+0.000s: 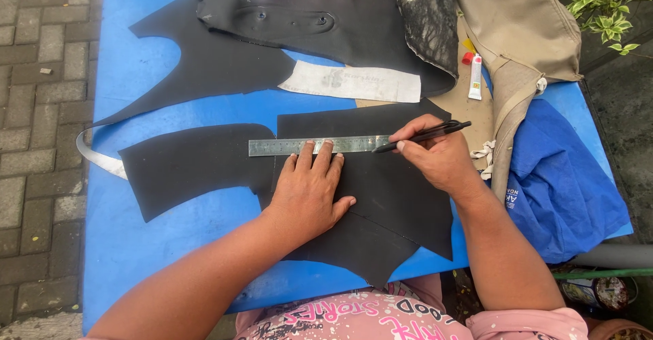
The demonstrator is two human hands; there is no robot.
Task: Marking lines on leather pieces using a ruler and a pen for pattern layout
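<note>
L hand (309, 189) flat on black leather piece (381, 197), fingertips pinning steel ruler (316, 145) across it. R hand (439, 155) grips black pen (422, 136), tip at ruler's right end. Blue table (136, 68) under all. More black leather (224, 61) further back w/ white paper strip (354, 81). Glue tube (475, 76), tan bag (517, 27), blue cloth (564, 190) at right.

Bright, even daylight out here, barely any shadows, everything's sharp; just a soft sheen on the black leather (381, 197).
</note>
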